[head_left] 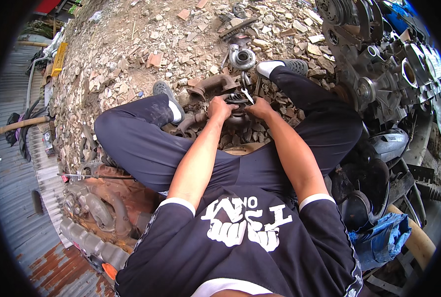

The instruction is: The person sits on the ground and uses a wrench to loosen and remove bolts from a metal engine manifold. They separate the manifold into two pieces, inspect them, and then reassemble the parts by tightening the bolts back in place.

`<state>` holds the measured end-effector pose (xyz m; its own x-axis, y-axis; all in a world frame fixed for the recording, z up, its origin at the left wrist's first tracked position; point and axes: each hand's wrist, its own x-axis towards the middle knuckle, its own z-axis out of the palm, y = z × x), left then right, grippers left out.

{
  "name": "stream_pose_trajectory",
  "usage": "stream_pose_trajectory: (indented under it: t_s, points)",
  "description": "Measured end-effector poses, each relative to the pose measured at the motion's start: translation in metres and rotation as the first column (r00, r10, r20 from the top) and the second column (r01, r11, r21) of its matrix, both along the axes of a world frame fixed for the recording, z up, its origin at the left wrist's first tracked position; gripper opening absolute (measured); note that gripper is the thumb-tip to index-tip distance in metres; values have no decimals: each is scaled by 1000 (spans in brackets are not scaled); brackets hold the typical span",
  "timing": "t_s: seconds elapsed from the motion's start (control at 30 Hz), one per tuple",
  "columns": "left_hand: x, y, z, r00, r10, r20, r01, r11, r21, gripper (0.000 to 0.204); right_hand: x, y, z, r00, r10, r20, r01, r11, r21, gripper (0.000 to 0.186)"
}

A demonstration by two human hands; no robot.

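A dark metal part [238,113] sits at the centre, low between the person's bent legs and just above the stones [141,47]. The left hand [219,109], at its 9 o'clock, is half closed, thumb and fingers curled on its edge. The right hand [261,108], at 3 o'clock, is bent inward with its fingers partly curled — whether it grips the part, the wrench [248,96] or both, I cannot tell at this size. That wrench slants at 1 o'clock, its lower end by the right fingers.

To work well here, the left hand should brace the part firmly; any wrench turn is best made flat and smooth, knuckles clear of rough edges.

Farther out, a rusty pipe [213,86] lies at 10 o'clock, a snail-shaped housing [242,58] at 12, and piled engine parts [379,94] at 3.
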<state>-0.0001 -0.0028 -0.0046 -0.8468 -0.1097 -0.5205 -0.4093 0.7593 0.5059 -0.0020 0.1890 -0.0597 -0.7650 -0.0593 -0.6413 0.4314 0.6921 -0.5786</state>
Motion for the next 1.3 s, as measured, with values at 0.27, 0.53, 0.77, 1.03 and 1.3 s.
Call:
stream_pose_trajectory:
  t_s: [0.27, 0.53, 0.77, 1.03, 1.3]
  points:
    - [0, -1, 0, 1000, -5, -1, 5, 1000, -1, 59, 0, 2, -7, 998, 58, 33, -57, 998, -33, 67]
    - [0, -1, 0, 1000, -7, 7, 7, 1000, 0, 59, 0, 1, -6, 999, 40, 11, -40, 999, -36, 71]
    - [0, -2, -2, 1000, -5, 3, 5, 1000, -15, 59, 1, -2, 2, 999, 47, -1, -47, 999, 8, 68]
    - [1, -1, 1, 1000, -6, 2, 6, 1000, 4, 57, 0, 1, -6, 998, 50, 35, -49, 998, -25, 63]
    - [0, 0, 1, 1000, -9, 0, 9, 1000, -3, 58, -1, 1, -17, 1000, 10, 11, -10, 998, -55, 59]
